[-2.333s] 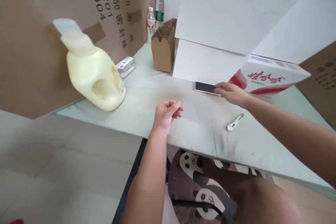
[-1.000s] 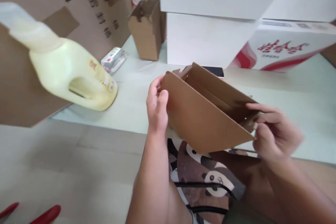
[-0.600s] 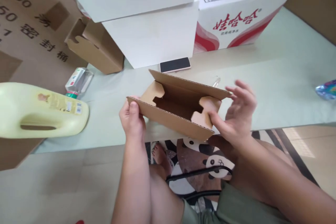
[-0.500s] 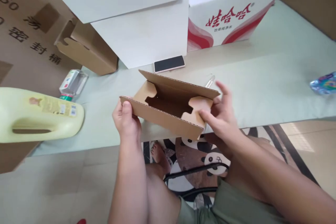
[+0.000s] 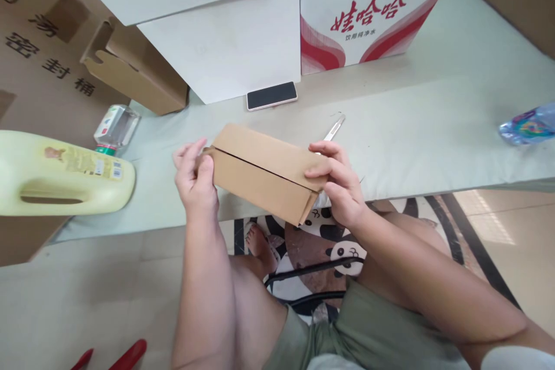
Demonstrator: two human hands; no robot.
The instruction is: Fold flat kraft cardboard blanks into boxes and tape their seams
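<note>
A small brown cardboard box (image 5: 260,176) is held between my hands over the table's front edge, its top flap lying folded over the opening. My left hand (image 5: 195,176) grips the box's left end, with the thumb on the front face. At the right end, my right hand (image 5: 338,182) has its fingers on the flap and its thumb near the corner. Just behind that hand lies a slim, light-coloured tool, perhaps a utility knife (image 5: 335,128), partly hidden by the fingers.
A phone (image 5: 272,96) lies before stacked white cartons (image 5: 225,46). To the left are a yellow jug (image 5: 65,176), a clear bottle (image 5: 117,130) and another brown box (image 5: 139,72). A plastic bottle (image 5: 529,125) lies right on the green-covered table (image 5: 433,127).
The box's top flap, raised half a second ago, has folded down over the opening. My right hand has shifted left, its fingers now on the flap. The view has moved slightly.
</note>
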